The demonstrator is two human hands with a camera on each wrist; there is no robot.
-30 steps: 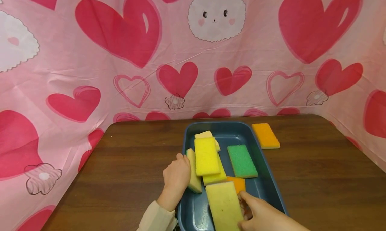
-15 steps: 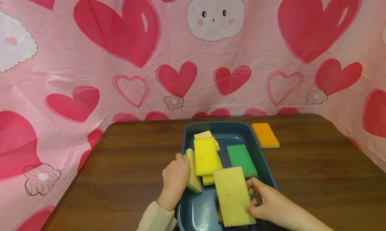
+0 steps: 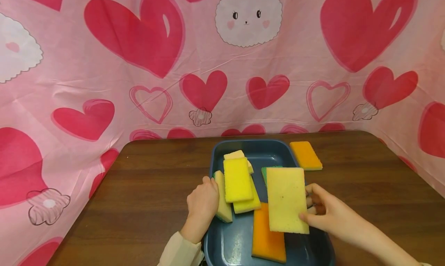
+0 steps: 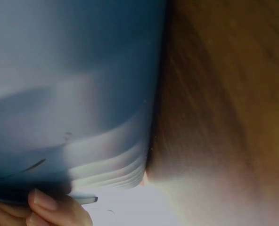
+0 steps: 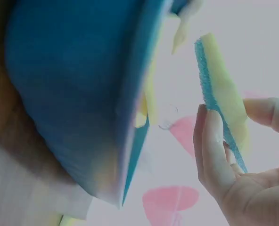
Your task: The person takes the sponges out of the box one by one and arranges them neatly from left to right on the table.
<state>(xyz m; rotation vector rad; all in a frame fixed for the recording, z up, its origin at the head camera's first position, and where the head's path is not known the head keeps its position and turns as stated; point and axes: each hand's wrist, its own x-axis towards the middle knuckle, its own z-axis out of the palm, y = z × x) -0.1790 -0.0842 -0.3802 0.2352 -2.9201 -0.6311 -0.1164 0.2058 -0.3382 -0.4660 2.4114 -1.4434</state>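
In the head view my right hand (image 3: 328,210) holds a pale yellow sponge (image 3: 286,200) above the right side of a dark blue tray (image 3: 226,246). Thumb and fingers pinch it by its right edge; in the right wrist view the sponge (image 5: 222,89) shows a blue-green scouring layer. My left hand (image 3: 203,200) grips the tray's left rim, and the left wrist view shows its fingers (image 4: 54,209) curled at that rim. Below the held sponge lies an orange sponge (image 3: 267,239). A green sponge (image 3: 265,174) is mostly hidden behind it.
Several sponges are heaped along the tray's left side: a bright yellow sponge (image 3: 238,181) on top, and a sponge on edge (image 3: 223,204) by the wall. Outside the tray, an orange sponge (image 3: 306,156) lies on the wooden table (image 3: 156,181). A heart-patterned cloth (image 3: 243,57) hangs behind.
My right hand has carried the pale yellow sponge up and to the right, from the tray's near part toward the green sponge. The orange sponge beneath is uncovered. My left hand stays put.
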